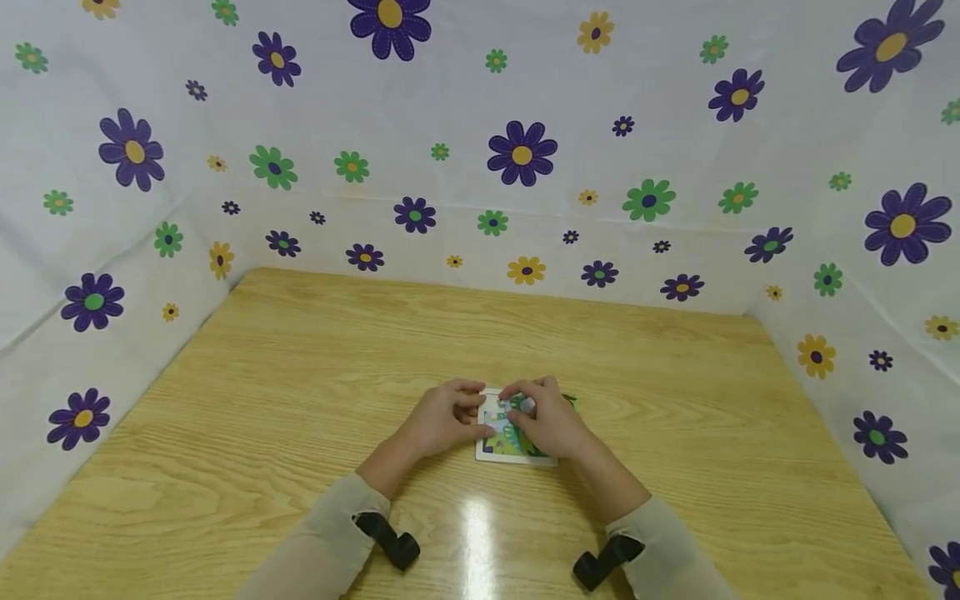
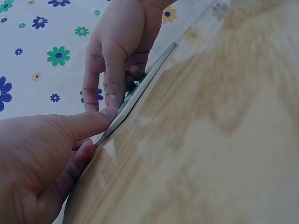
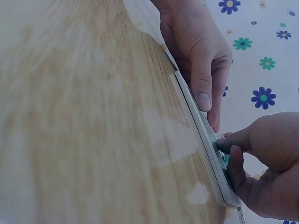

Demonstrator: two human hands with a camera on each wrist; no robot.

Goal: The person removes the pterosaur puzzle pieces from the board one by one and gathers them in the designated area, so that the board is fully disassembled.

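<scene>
A small jigsaw puzzle board [image 1: 517,458] with a white frame and a green and blue cartoon picture lies on the table in front of me. My left hand [image 1: 442,419] grips its left side, the thumb on top of the frame and the other fingers along the edge; the left wrist view shows this thumb on the rim. Over the picture, my right hand [image 1: 552,421] pinches a puzzle piece between thumb and forefinger, close against the board's surface. The fingers mostly hide that piece. The right hand also covers the board's right part.
Something dark green [image 1: 571,401] pokes out beyond the right hand, by the board's upper right. The wood-grain table [image 1: 300,358] spreads around the board. A white cloth with flowers [image 1: 450,100] hangs at the back and both sides. Black straps [image 1: 387,540] sit on both sleeves.
</scene>
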